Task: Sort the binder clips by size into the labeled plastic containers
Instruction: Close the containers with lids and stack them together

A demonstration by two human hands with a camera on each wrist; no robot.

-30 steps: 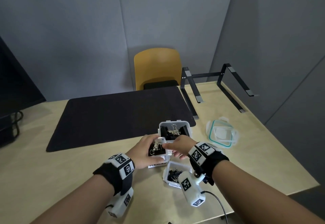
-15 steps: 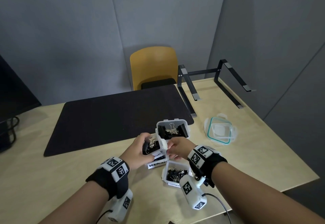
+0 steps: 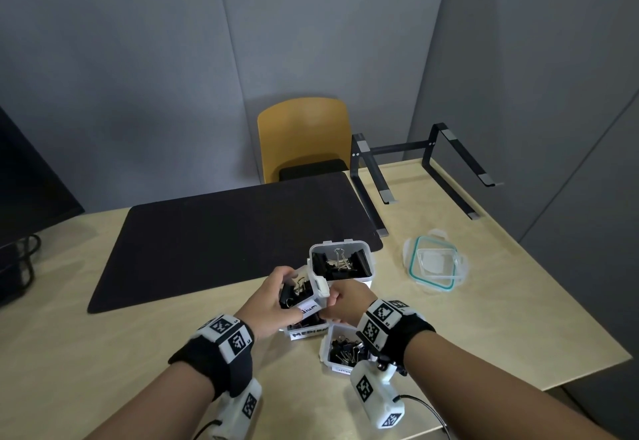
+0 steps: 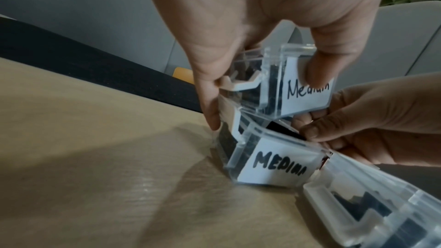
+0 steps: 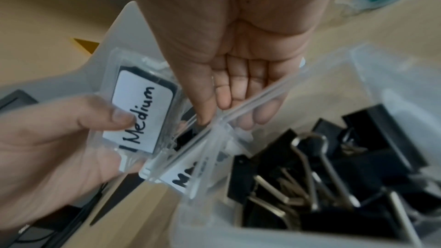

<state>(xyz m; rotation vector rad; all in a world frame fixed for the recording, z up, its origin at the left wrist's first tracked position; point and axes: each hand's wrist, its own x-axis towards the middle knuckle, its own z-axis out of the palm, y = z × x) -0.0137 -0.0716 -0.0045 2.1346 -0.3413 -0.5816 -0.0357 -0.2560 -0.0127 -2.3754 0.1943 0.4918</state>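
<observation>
My left hand grips a small clear container labelled "Medium", lifted and tilted over a second container labelled "MEDIUM" on the table. Black binder clips show inside the raised one. The left wrist view shows my thumb on the upper label and the lower container beneath. My right hand has curled fingers pinching the lower container's rim. Behind stands a container of large clips; a container of small clips sits under my right wrist, its clips close up.
A clear lid with a teal seal lies to the right on the wooden table. A black mat covers the far middle. A black laptop stand, a yellow chair and a dark monitor border the table.
My left hand has lifted the "Medium" container off the table and tilted it over the lower one. My right hand stayed at the lower container.
</observation>
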